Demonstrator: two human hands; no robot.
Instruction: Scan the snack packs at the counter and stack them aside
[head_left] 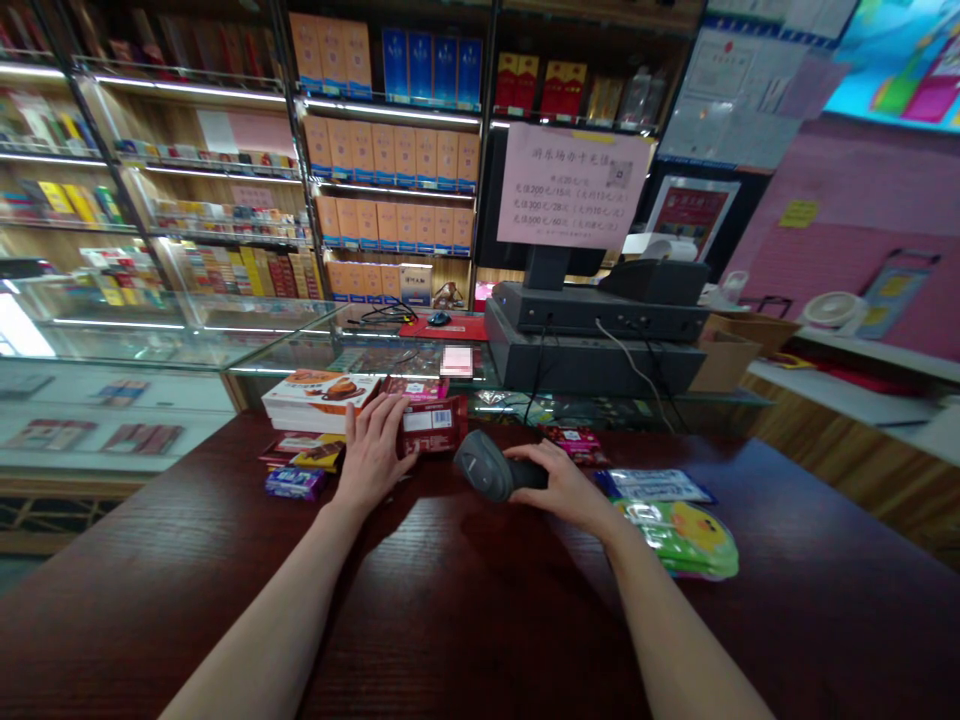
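My right hand (559, 480) is wrapped round the handle of a dark grey barcode scanner (484, 468), whose head points left. Just left of the scanner lies a dark red-brown snack packet (435, 428) with a white barcode label facing up. The left end of this packet is between the thumb and fingers of my left hand (375, 445). Behind that hand are a white and orange box (319, 400) and a pink-brown packet (416, 387), partly covered. Beside its wrist sit a yellow chocolate packet (321, 454) and a purple packet (295, 483).
On the right of the dark wooden counter (465, 640) lie a red-pink packet (574, 444), a blue and white packet (656, 486) and a green packet with a yellow chick (682, 538). A cash register (592, 350) stands behind, on a glass display case (277, 335).
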